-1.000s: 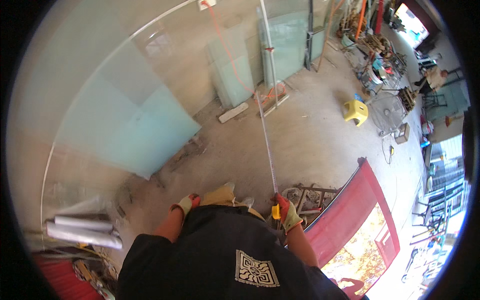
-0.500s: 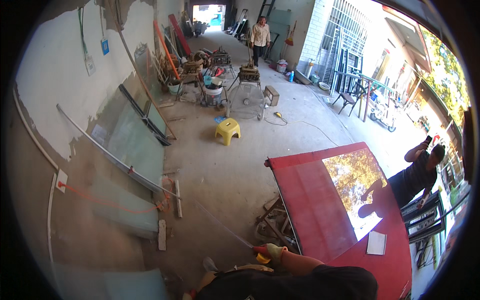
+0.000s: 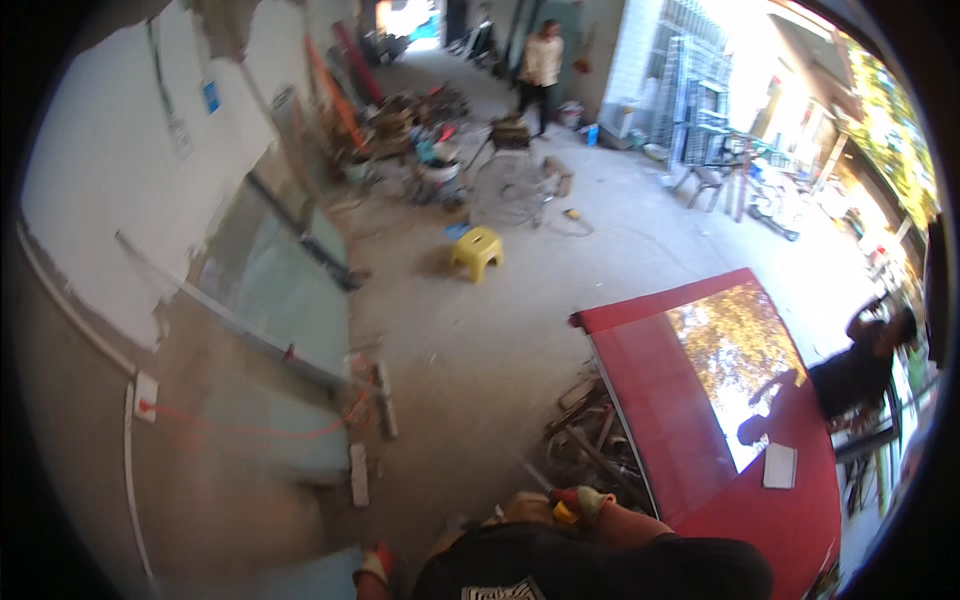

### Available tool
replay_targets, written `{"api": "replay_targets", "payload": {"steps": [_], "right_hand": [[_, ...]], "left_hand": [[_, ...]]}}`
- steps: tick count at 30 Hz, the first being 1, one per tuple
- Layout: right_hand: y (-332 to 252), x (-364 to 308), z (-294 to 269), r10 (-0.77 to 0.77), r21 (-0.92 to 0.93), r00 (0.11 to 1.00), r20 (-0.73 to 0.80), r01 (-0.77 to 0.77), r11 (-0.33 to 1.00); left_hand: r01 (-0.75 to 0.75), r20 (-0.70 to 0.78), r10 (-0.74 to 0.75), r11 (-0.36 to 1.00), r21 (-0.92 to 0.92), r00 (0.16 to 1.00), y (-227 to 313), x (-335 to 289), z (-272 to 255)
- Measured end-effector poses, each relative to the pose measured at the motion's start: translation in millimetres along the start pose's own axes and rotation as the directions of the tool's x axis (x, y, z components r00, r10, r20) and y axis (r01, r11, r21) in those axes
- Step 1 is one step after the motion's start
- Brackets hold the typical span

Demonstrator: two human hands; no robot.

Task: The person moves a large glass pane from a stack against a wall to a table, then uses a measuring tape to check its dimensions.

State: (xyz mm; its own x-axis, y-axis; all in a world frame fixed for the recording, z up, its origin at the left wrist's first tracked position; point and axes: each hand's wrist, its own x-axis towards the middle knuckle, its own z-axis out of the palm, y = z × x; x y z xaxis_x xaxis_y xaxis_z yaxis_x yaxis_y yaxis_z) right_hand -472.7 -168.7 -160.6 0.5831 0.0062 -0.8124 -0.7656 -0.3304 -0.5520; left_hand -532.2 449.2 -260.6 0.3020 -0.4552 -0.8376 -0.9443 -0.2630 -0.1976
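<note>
My right hand [image 3: 588,503], in a red and pale work glove, is closed around a yellow tape measure [image 3: 565,514] close to my body. A blurred pale strip of its blade [image 3: 534,474] points up and left from the hand. Low in the picture, my left hand [image 3: 374,566] wears a similar glove and hangs by my left side, near the glass leaning on the left; its fingers are too blurred to read. To the right of my right hand stands a red-topped table [image 3: 640,420] bearing a reflective sheet of glass [image 3: 735,360] and a small white pad [image 3: 780,467].
Glass panes [image 3: 285,280] and a long pale bar [image 3: 215,315] lean along the left wall. Scrap pieces [image 3: 600,430] lie beside the table. Ahead are a yellow stool [image 3: 478,252] and a fan [image 3: 508,190]. One person [image 3: 541,70] stands far off, another [image 3: 860,365] beyond the table.
My view has shifted, so the stool and table sit farther right. My left hand has come further into view. Less of the tape blade shows, and the picture is more blurred.
</note>
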Motion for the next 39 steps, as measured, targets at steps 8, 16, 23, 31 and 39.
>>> {"api": "replay_targets", "payload": {"steps": [8, 16, 23, 31, 39], "right_hand": [[-33, 44, -60, -0.571, -0.775, 0.736, 0.364, 0.579, 0.252], [-119, 88, -131, -0.554, -0.675, 0.710, 0.436, 0.665, 0.321], [-190, 132, -141, -0.016, 0.251, 0.975, 0.221, -0.041, 0.967], [-226, 159, -127, -0.174, 0.079, 0.963, 0.206, 0.161, 0.984], [-247, 213, -143, 0.070, 0.363, 0.978, 0.195, -0.138, 0.921]], "left_hand": [[-0.147, 0.070, 0.130, 0.927, 0.346, 0.989, 28, -4, -46], [0.202, 0.068, -0.490, 0.227, -0.953, 0.869, -12, 36, -157], [0.196, 0.462, -0.452, -0.520, -0.832, 0.763, -91, 45, -208], [0.270, 0.532, -0.270, -0.632, -0.727, 0.803, -171, 74, -163], [0.236, 0.434, -0.192, -0.617, -0.751, 0.880, -386, 85, -213]]}}
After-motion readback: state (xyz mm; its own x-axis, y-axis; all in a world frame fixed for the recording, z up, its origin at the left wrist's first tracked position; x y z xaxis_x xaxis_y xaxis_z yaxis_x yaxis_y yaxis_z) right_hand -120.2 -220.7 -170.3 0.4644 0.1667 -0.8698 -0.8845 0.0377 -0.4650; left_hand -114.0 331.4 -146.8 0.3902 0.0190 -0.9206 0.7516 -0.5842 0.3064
